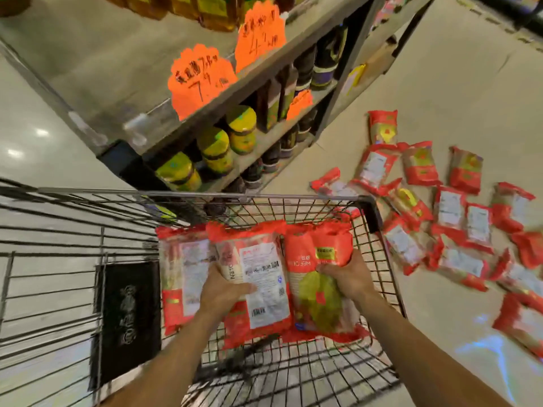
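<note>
– why the wire cart [264, 196]?
– i'd guess for gathering the loose packets [449, 207] off the floor [440, 98], right.
– and inside?
– glossy red plastic. left hand [223, 289] curls round the white-labelled packet [261, 277], right hand [349, 277] clutches the green-printed packet [317, 304], both upright in the cart's far right corner.

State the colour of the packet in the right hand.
The packet in the right hand is red with a yellow-green patch, clearest in the head view.
</note>
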The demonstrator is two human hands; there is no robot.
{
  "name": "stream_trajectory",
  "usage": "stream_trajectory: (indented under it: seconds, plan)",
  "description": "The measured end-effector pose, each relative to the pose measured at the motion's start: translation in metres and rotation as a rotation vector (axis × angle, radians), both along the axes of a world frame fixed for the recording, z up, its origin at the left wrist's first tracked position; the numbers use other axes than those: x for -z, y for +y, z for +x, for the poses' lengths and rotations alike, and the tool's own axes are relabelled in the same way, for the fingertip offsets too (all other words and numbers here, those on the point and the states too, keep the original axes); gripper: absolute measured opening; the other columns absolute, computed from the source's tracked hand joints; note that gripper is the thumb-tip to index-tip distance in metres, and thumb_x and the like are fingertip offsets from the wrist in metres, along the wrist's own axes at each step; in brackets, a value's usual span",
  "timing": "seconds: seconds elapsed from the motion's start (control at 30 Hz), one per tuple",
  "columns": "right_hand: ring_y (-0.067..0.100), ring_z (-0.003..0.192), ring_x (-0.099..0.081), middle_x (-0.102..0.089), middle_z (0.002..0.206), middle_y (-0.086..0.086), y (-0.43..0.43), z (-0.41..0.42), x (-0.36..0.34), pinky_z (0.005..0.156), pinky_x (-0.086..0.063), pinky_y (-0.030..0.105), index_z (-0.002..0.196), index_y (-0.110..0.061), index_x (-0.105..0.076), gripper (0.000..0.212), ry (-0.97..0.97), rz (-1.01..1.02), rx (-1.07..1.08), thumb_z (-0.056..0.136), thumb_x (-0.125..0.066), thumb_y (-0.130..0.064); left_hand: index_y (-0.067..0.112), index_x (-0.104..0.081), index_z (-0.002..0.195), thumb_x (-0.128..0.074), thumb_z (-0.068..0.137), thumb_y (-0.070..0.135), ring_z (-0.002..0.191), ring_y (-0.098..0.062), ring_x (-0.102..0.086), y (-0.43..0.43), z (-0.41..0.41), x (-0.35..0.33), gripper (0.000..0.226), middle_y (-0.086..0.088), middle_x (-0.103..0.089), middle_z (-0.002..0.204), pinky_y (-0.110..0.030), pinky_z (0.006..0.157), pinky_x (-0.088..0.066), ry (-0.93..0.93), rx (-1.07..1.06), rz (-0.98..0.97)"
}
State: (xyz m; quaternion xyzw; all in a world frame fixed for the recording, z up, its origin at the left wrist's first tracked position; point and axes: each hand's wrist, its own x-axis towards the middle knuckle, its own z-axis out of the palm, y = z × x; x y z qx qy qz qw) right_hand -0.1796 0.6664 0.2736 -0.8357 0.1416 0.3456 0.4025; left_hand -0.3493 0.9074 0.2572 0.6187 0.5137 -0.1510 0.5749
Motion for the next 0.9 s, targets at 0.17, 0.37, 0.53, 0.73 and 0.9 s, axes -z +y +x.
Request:
stream_trajectory:
  seconds: [0.17, 0.37, 0.53, 0.73, 0.9]
  plan:
    - [0.023, 0.090, -0.071, -0.072, 0.103, -0.002, 0.005, 0.019, 0.032, 0.085, -0.059, 0.046, 0.120, -0.018, -0.055, 0.083, 0.004, -0.036, -0.013, 0.051, -0.095, -0.042, 0.021, -0.044, 0.113, -0.095, 0.066, 0.012, 0.082, -0.013, -0.064, -0.008, 0.028, 0.019, 0.070, 0.006, -0.065, 0.096, -0.026, 0.066, -0.050, 0.034, -0.007, 0.106]
    - [0.023, 0.111, -0.060, -0.059, 0.117, -0.001, 0.011, 0.019, 0.013, 0.090, -0.042, 0.029, 0.138, -0.014, -0.045, 0.058, -0.099, -0.107, -0.202, 0.089, -0.075, -0.016, 0.022, -0.040, 0.129, -0.074, 0.088, 0.005, 0.086, -0.018, -0.066, -0.012, 0.029, 0.012, 0.055, 0.003, -0.063, 0.104, -0.030, 0.073, -0.055, 0.069, 0.179, 0.208]
    - [0.027, 0.129, -0.054, -0.056, 0.140, 0.005, 0.010, 0.009, -0.024, 0.110, -0.044, 0.042, 0.144, -0.017, -0.046, 0.061, -0.169, -0.187, -0.519, 0.089, -0.069, -0.030, 0.025, -0.047, 0.136, -0.073, 0.088, 0.022, 0.109, -0.017, -0.065, -0.013, 0.024, -0.042, 0.055, 0.008, -0.060, 0.123, -0.029, 0.080, -0.054, 0.084, 0.478, 0.310]
    - [0.032, 0.133, -0.049, -0.054, 0.145, 0.013, 0.041, 0.013, -0.150, 0.111, -0.036, 0.037, 0.150, -0.012, -0.044, 0.066, -0.442, -0.201, -0.776, 0.091, -0.056, -0.040, 0.021, -0.048, 0.140, -0.065, 0.091, 0.037, 0.129, -0.026, -0.053, 0.001, 0.041, -0.167, 0.054, -0.002, -0.053, 0.141, -0.043, 0.101, -0.049, 0.011, 0.850, 0.739]
    - [0.032, 0.138, -0.042, -0.047, 0.150, 0.011, 0.056, -0.008, -0.259, 0.113, -0.033, 0.045, 0.149, -0.016, -0.041, 0.067, -0.750, -0.336, -0.835, 0.094, -0.054, -0.051, 0.014, -0.053, 0.140, -0.071, 0.086, 0.043, 0.126, -0.034, -0.054, 0.000, 0.048, -0.288, 0.064, -0.010, -0.057, 0.140, -0.046, 0.101, -0.048, -0.197, 0.959, 1.113]
